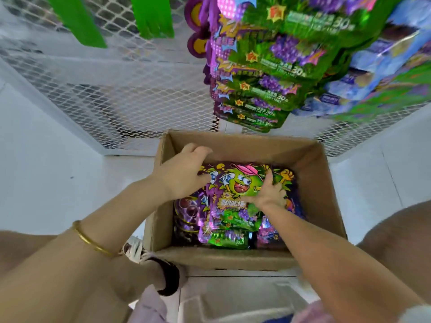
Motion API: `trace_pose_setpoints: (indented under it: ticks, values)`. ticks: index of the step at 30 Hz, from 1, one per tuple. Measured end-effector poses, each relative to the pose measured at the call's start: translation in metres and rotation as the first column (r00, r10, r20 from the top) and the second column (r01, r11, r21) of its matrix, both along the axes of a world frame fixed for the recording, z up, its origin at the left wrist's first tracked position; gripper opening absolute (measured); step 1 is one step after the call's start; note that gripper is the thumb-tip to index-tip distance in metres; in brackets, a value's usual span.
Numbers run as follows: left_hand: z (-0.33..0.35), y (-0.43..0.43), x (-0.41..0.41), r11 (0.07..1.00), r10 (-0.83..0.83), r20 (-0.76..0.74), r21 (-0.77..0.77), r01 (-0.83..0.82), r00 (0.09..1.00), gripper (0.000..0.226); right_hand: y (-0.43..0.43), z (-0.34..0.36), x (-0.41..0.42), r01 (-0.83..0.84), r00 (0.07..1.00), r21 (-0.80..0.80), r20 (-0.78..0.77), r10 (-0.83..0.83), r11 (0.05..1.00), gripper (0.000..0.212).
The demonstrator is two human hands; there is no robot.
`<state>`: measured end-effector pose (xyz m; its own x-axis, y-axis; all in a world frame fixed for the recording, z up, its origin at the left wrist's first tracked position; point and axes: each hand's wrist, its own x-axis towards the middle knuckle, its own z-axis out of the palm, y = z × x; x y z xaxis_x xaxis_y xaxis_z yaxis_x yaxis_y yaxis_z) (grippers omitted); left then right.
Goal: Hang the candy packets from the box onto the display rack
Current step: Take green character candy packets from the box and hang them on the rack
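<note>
Head view: top packet (238, 183) lies in the box (313, 173), on a pile of others. Left hand (184, 173) curls round its left edge. Right hand (270, 194) rests spread on it, gripping nothing. Best to lift one packet only, by its top edge, towards the rack (116, 101).

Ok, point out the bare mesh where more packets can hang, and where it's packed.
Bare mesh lies below the green strips, left of the hanging grape packets, down to the box. Crowded: the grape packets and the blue packets beside them overlap across the upper right.
</note>
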<state>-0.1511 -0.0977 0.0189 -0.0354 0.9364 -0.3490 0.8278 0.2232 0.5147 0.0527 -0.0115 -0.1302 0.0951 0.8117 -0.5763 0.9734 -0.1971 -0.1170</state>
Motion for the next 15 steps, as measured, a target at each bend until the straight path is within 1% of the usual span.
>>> trace_pose_setpoints:
  ticks: [2,4,5,6,9,11,13,15]
  values:
    - [0.0,0.001,0.001,0.999,0.026,0.015,-0.026,-0.025,1.0,0.06,0.005,0.001,0.007,0.088,0.993,0.045,-0.089,-0.083,0.995,0.123]
    - [0.001,0.0,0.002,0.999,0.036,0.019,-0.041,-0.035,0.999,0.06,0.007,0.0,0.008,0.172,0.97,0.042,-0.182,-0.162,0.984,0.119]
    - [0.001,-0.001,0.003,0.998,0.039,0.023,-0.048,-0.038,0.999,0.059,0.008,-0.001,0.008,0.193,0.965,0.029,-0.188,-0.184,0.981,0.119]
    - [0.002,-0.001,0.005,0.998,0.039,0.029,-0.055,-0.037,0.999,0.058,0.008,-0.001,0.006,0.183,0.97,0.013,-0.162,-0.179,0.983,0.121]
    - [0.004,0.0,0.011,0.998,0.029,0.043,-0.063,-0.026,0.999,0.057,0.006,0.002,0.002,0.088,0.995,-0.056,-0.039,-0.09,0.995,0.128]
    - [0.005,0.002,0.013,0.998,0.028,0.051,-0.058,-0.025,0.998,0.056,0.002,0.002,-0.001,0.045,0.999,-0.076,0.006,-0.045,0.996,0.132]
    - [0.005,0.003,0.014,0.998,0.035,0.062,-0.059,-0.031,0.997,0.055,-0.005,0.0,-0.003,0.023,1.0,-0.051,0.015,-0.022,0.998,0.134]
    - [0.005,0.003,0.014,0.997,0.04,0.071,-0.061,-0.036,0.997,0.055,-0.01,0.0,-0.001,0.049,0.999,-0.002,-0.006,-0.049,0.999,0.133]
